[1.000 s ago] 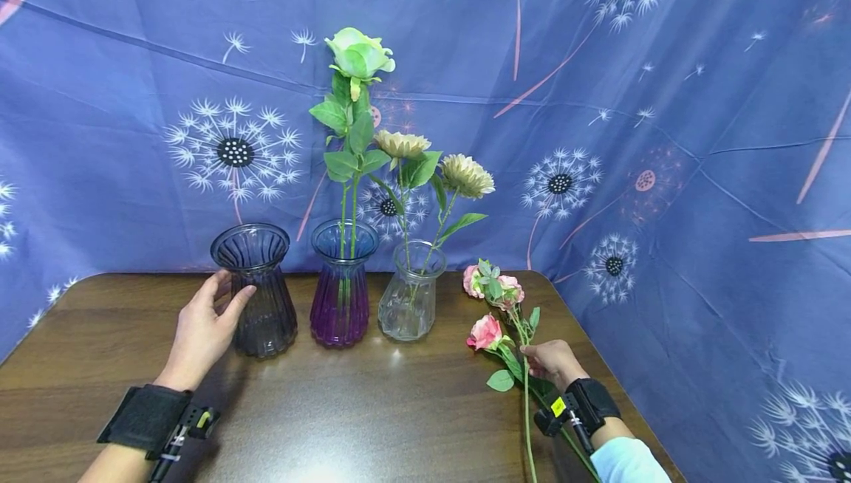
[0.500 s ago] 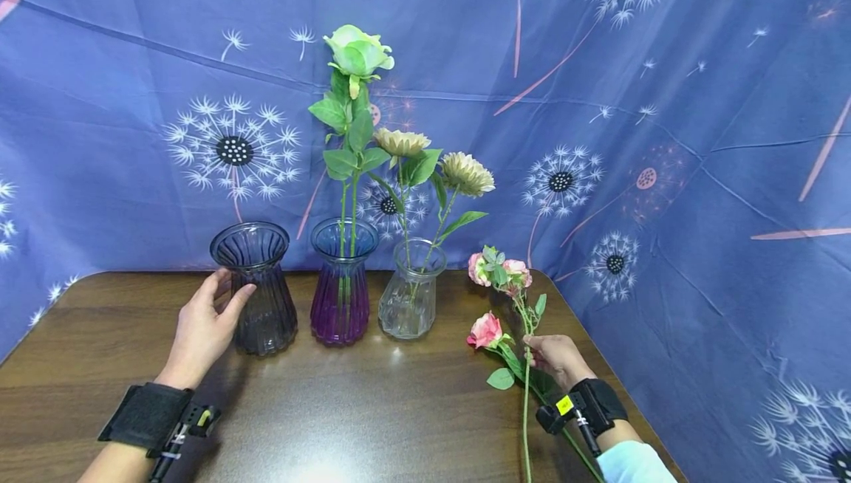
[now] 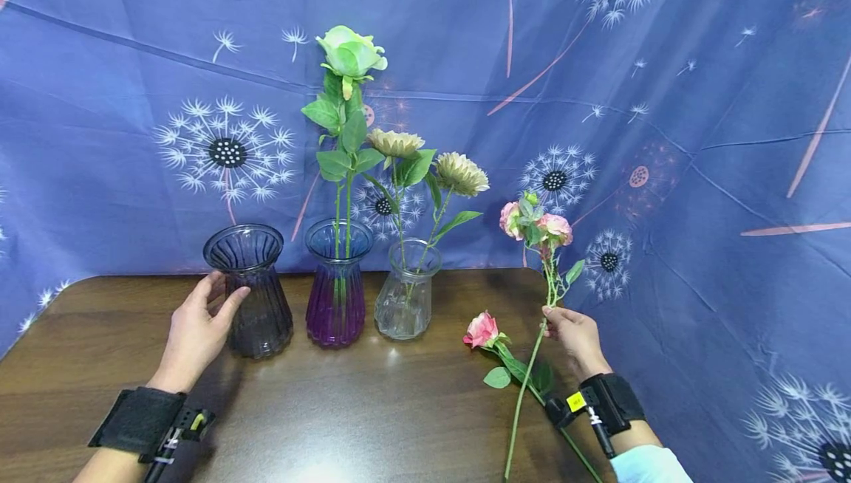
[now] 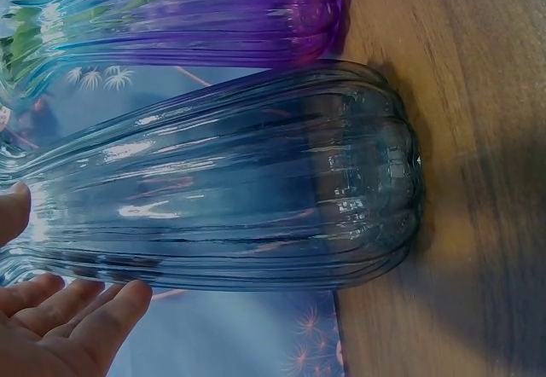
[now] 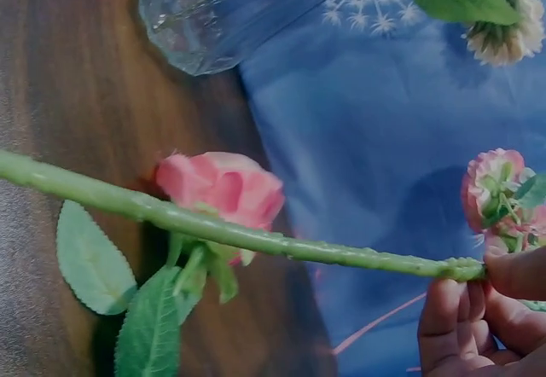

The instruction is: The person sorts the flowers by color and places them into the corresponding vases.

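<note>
In the head view my left hand (image 3: 199, 324) holds the dark grey ribbed glass vase (image 3: 259, 306) by its left side below the flared rim. The left wrist view shows thumb and fingers on either side of this vase's (image 4: 256, 181) narrow part; it stands upright on the table. My right hand (image 3: 577, 339) pinches the green stem (image 5: 256, 239) of a pink flower spray (image 3: 553, 230) just below its blossoms. The spray is lifted, its stem slanting down toward the front. Beneath it a pink rose (image 3: 482, 330) lies on the table.
Right of the grey vase stand a purple vase (image 3: 335, 313) with a tall pale-green rose (image 3: 351, 53) and a clear vase (image 3: 403, 309) with two cream flowers (image 3: 462, 174). A blue dandelion-print cloth (image 3: 425, 18) hangs behind the brown table (image 3: 372, 416).
My right hand has raised the pink flower spray off the table, moving it up and slightly right; its stem now slants. The left hand stays at the grey vase.
</note>
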Demonstrator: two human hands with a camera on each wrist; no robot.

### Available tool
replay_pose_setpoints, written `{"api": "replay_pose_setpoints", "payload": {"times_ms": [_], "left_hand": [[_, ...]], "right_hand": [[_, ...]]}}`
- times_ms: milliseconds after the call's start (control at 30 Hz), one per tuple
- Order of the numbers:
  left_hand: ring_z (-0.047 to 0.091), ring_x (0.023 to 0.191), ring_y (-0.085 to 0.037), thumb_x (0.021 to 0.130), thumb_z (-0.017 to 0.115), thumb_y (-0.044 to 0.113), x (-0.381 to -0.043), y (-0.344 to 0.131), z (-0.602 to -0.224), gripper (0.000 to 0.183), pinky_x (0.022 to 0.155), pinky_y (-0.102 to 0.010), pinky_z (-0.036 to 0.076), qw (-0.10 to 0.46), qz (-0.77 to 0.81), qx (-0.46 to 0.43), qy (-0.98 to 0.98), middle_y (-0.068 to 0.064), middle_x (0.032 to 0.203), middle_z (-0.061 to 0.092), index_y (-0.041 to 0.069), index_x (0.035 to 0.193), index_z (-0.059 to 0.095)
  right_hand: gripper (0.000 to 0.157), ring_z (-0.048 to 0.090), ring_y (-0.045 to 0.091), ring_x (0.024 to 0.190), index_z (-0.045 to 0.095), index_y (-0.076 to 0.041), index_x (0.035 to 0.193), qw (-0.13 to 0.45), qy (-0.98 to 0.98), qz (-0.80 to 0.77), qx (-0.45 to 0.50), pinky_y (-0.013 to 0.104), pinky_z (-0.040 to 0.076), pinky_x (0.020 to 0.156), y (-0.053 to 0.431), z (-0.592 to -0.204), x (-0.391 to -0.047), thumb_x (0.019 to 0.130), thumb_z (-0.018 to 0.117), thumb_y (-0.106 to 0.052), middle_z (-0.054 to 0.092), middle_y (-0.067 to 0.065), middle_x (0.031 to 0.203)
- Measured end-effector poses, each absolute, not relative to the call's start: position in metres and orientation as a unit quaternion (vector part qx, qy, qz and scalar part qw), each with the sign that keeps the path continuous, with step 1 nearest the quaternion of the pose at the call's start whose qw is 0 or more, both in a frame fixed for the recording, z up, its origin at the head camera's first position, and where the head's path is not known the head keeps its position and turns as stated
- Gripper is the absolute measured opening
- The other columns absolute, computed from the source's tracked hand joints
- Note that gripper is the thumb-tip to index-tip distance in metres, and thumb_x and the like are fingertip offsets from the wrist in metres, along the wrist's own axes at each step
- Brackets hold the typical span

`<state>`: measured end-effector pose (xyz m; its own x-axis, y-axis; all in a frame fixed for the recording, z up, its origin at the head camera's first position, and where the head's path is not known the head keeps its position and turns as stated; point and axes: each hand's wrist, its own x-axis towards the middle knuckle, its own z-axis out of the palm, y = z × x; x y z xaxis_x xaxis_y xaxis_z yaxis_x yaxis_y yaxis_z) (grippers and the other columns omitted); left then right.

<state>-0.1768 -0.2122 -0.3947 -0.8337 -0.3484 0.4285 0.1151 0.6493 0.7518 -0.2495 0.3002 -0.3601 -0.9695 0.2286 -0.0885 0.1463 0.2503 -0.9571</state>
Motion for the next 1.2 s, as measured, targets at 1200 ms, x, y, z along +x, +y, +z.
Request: {"api": "replay_pose_setpoints", "payload": {"times_ms": [1200], "left_hand": [[0.052, 0.110, -0.052, 0.094, 0.058, 0.026, -0.177, -0.212, -0.395, 0.053, 0.089, -0.056, 0.047, 0.283, -0.421, 0.070, -0.859, -0.036, 0.124, 0.051, -0.011, 0.129, 0.043]], "right_hand": [[0.016, 0.055, 0.000, 0.054, 0.066, -0.020, 0.074, 0.233, -0.707, 0.666, -0.037, 0.011, 0.049, 0.057, 0.246, -0.284, -0.239, 0.089, 0.064, -0.013, 0.061, -0.013, 0.061]]}}
